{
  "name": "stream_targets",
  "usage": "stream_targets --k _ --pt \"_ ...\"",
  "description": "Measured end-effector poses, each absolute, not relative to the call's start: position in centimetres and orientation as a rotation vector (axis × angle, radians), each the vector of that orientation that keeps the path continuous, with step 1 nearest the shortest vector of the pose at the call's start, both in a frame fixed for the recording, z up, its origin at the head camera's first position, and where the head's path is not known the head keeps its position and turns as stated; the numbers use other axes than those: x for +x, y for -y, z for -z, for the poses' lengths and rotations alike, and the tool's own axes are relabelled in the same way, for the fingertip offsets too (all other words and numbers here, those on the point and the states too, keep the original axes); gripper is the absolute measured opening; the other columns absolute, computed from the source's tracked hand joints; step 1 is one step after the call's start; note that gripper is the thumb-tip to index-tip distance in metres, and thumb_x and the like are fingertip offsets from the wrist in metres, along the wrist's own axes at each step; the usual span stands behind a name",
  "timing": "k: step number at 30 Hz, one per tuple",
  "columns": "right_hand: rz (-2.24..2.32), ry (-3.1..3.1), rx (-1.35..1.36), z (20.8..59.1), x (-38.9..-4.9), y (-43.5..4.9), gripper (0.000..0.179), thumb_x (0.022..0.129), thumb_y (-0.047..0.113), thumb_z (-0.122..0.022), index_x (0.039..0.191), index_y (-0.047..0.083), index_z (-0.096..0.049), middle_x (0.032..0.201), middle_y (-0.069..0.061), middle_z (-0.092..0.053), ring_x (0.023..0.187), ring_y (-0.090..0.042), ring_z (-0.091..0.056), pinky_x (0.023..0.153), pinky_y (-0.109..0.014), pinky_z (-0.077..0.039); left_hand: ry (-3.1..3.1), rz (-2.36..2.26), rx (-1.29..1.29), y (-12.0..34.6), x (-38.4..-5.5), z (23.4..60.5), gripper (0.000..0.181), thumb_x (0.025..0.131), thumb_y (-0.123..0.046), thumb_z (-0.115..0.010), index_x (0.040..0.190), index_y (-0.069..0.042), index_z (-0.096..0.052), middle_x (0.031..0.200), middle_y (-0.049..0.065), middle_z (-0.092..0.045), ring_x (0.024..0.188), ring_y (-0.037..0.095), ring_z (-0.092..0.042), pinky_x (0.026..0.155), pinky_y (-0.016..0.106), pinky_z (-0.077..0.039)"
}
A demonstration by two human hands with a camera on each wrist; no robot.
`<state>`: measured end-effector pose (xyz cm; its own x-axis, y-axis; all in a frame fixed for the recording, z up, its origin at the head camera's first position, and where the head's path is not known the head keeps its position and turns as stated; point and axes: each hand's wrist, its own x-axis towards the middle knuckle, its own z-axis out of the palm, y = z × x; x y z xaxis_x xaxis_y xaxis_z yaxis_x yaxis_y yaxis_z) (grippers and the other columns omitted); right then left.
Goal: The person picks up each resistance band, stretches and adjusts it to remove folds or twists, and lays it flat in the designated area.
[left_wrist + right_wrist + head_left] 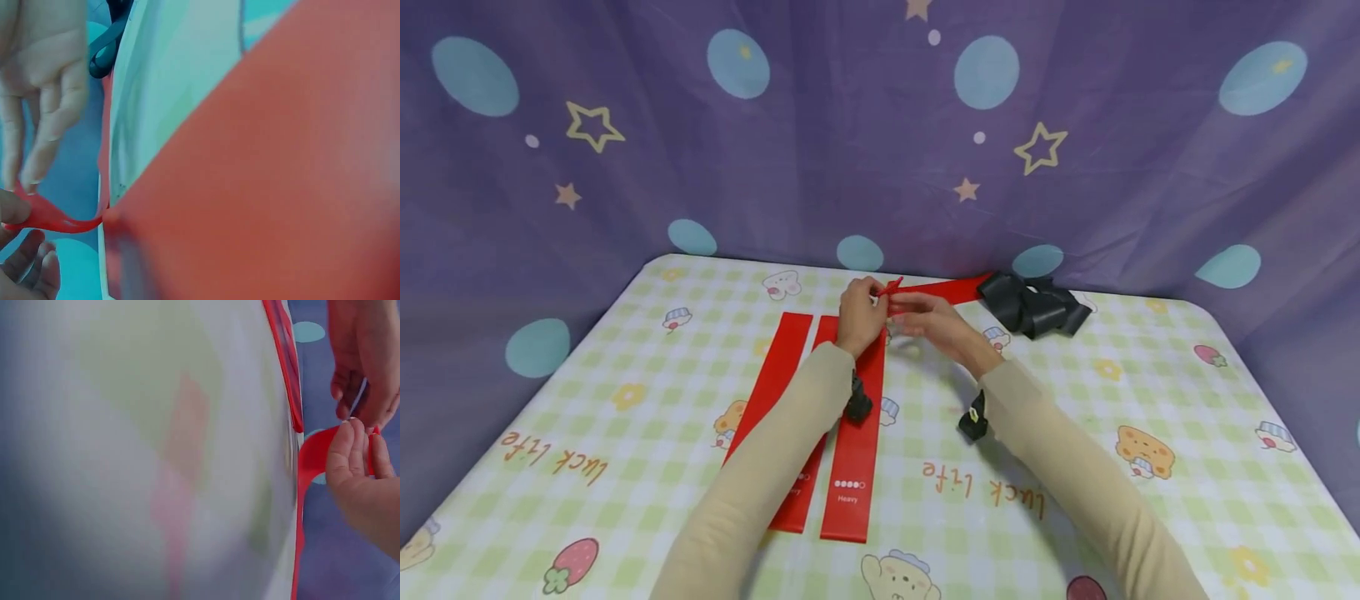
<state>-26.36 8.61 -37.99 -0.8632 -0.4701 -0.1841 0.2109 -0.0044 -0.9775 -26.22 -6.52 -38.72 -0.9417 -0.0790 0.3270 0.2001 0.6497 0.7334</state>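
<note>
My left hand [861,317] pinches the end of a red resistance band [955,291] near the table's far edge; its thumb lies over the band in the left wrist view. From the right comes my right hand [936,323], with its fingers and thumb around part of the same red band [317,450] in the right wrist view. This band stretches rightward behind the hands. Under my left forearm lie flat red bands: one on the left [778,367], and one on the right [852,454] printed "Heavy" with a row of dots. My sleeve partly covers them.
A crumpled heap of black bands [1033,307] sits at the far right, against the red band's end. The checked tablecloth [662,467] has cartoon prints. A purple curtain [880,167] hangs right behind the table's far edge.
</note>
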Motion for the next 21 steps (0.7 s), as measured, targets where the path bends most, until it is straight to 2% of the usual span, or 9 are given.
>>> stream_targets --k 2,4,8,10,14,17,19,21 --pt "1.928 -1.77 -0.223 38.2 -26.1 -8.6 0.046 0.095 0.007 -0.051 0.141 0.002 -0.044 0.128 -0.008 -0.058 0.124 -0.033 -0.051 0.105 -0.04 -0.043 2.538 1.223 -0.079 6.4 -26.2 38.5 0.013 0.092 -0.009 -0.055 0.098 -0.001 -0.064 0.097 0.016 -0.062 0.087 0.028 -0.059 0.081 0.037 -0.051" --pt "1.934 -1.71 -0.203 38.3 -25.8 -8.5 0.046 0.096 0.008 -0.05 0.141 0.001 -0.043 0.113 -0.002 -0.065 0.119 -0.032 -0.055 0.108 -0.044 -0.039 2.528 1.245 -0.068 6.4 -26.2 38.2 0.013 0.092 -0.009 -0.054 0.098 -0.001 -0.063 0.094 0.016 -0.064 0.085 0.028 -0.06 0.08 0.037 -0.052" --pt "1.94 -1.581 -0.215 38.3 -25.2 -8.1 0.046 0.098 0.006 -0.045 0.142 -0.006 -0.036 0.091 0.007 -0.068 0.096 -0.016 -0.064 0.112 -0.048 -0.032 2.489 1.276 -0.047 6.3 -26.0 37.5 0.015 0.092 -0.01 -0.053 0.097 0.0 -0.063 0.09 0.016 -0.067 0.084 0.028 -0.062 0.08 0.038 -0.053" --pt "1.951 -1.533 -0.21 38.3 -24.9 -7.8 0.047 0.099 0.005 -0.042 0.143 -0.007 -0.033 0.094 0.004 -0.068 0.091 -0.011 -0.064 0.113 -0.048 -0.029 2.473 1.292 -0.026 6.2 -25.9 37.1 0.016 0.091 -0.011 -0.053 0.096 0.0 -0.064 0.089 0.016 -0.068 0.084 0.028 -0.063 0.08 0.037 -0.053" --pt "2.028 -1.457 -0.146 38.2 -24.6 -7.2 0.047 0.1 0.007 -0.038 0.145 -0.006 -0.03 0.118 -0.007 -0.061 0.092 -0.01 -0.063 0.113 -0.043 -0.031 2.452 1.355 0.016 6.1 -25.7 36.5 0.018 0.092 -0.013 -0.052 0.099 -0.001 -0.064 0.089 0.015 -0.069 0.082 0.027 -0.065 0.077 0.036 -0.053" --pt "2.111 -1.371 -0.089 38.2 -24.5 -6.8 0.046 0.101 0.011 -0.037 0.143 -0.004 -0.034 0.116 -0.005 -0.062 0.094 -0.01 -0.061 0.103 -0.034 -0.043 2.433 1.394 0.042 5.9 -25.4 36.2 0.018 0.092 -0.013 -0.053 0.101 -0.001 -0.063 0.087 0.015 -0.07 0.079 0.026 -0.067 0.076 0.037 -0.053" --pt "2.166 -1.316 -0.042 38.3 -24.4 -6.5 0.042 0.1 0.012 -0.037 0.139 -0.001 -0.04 0.108 0.0 -0.066 0.093 -0.01 -0.061 0.099 -0.031 -0.045 2.42 1.401 0.063 5.9 -25.3 36.1 0.017 0.092 -0.013 -0.053 0.101 -0.001 -0.062 0.086 0.016 -0.07 0.08 0.028 -0.068 0.077 0.038 -0.053" --pt "2.231 -1.255 0.035 38.4 -24.3 -6.1 0.041 0.1 0.013 -0.039 0.139 0.001 -0.042 0.112 -0.001 -0.067 0.096 -0.011 -0.06 0.1 -0.031 -0.045 2.414 1.393 0.084 5.8 -25.2 36.0 0.017 0.091 -0.013 -0.054 0.101 -0.001 -0.061 0.087 0.016 -0.07 0.083 0.029 -0.066 0.079 0.038 -0.052"
